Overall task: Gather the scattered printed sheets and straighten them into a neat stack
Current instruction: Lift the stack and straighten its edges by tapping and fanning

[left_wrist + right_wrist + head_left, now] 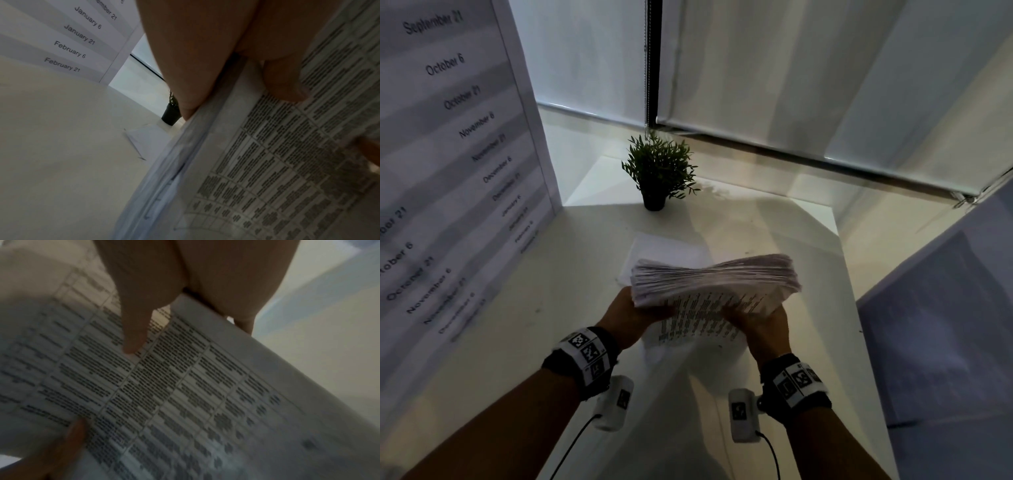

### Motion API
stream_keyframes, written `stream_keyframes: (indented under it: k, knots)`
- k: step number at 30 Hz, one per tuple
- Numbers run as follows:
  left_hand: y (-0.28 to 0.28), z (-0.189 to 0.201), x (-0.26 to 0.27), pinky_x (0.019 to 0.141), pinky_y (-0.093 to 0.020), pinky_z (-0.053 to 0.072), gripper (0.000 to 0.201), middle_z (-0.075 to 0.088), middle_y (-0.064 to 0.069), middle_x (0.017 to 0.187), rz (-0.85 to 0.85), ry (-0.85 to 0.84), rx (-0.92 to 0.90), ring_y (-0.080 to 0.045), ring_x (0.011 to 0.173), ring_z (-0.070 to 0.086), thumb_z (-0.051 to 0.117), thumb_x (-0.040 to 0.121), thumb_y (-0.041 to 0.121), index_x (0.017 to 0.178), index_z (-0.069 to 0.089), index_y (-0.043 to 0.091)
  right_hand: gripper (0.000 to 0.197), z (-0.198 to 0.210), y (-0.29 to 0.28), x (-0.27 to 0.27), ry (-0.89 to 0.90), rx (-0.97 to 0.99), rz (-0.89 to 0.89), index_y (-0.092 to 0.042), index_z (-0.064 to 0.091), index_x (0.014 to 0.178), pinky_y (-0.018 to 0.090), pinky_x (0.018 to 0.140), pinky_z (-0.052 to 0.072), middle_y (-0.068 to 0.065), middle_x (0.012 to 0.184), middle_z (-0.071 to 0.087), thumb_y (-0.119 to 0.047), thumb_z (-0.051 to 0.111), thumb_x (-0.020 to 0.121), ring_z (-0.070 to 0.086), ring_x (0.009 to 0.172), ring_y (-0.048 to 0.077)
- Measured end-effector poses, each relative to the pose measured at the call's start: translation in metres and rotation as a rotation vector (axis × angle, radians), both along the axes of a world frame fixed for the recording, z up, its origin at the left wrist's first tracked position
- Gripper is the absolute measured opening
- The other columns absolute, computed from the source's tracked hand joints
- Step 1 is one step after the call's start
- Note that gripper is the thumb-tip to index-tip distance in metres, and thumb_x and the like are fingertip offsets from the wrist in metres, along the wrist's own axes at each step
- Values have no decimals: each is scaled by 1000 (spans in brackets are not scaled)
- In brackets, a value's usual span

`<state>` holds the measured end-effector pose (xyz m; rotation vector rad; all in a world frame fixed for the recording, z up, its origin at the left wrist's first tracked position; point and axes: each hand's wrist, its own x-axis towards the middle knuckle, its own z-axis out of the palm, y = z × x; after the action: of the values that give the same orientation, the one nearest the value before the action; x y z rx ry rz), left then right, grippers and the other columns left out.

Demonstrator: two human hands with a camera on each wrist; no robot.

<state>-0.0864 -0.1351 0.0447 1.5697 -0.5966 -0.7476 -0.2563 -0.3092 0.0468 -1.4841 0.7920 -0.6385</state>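
Observation:
A thick stack of printed sheets (pixel 714 279) stands on edge above the white table (pixel 571 308), its printed face (pixel 702 317) turned toward me. My left hand (pixel 635 315) grips its left side, thumb (pixel 285 84) on the printed face (pixel 277 170) and fingers behind. My right hand (pixel 760 323) grips the right side, thumb (pixel 133 335) pressed on the print (pixel 174 394). The top edges are fanned and uneven. One or a few loose white sheets (pixel 664 255) lie flat on the table behind the stack; they show as a loose sheet (pixel 148 139) in the left wrist view.
A small potted plant (pixel 659 171) stands at the table's far edge. A large calendar board (pixel 448 154) with dates rises along the left. A grey panel (pixel 945 325) stands at the right. Blinds (pixel 791 68) hang behind.

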Motion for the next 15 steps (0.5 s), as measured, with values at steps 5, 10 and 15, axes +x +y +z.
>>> stream_keyframes:
  k: [5,10,15]
  knots:
    - [0,24,2,92,-42,55,31,75,3,106,14,-68,-103,-16,101,69,76,79,14,101,73,35,33,24,-8,-10,-94,-148,-74,-18,74,87,28,72,60,-6,85,77,-2,87,62,73,80,12]
    - [0,4,-10,90,-48,55,20,74,9,102,73,-69,-62,-13,98,68,72,79,38,99,71,41,27,10,4,-14,-8,-144,-59,-25,73,87,33,71,60,-7,86,76,-14,86,66,73,85,17]
    - [-20,21,-15,56,-1,44,10,62,21,83,321,-206,-1,11,76,63,66,88,27,96,61,26,20,35,15,3,-57,-180,-132,-29,68,73,11,63,53,-27,63,69,-14,81,73,68,71,-8]
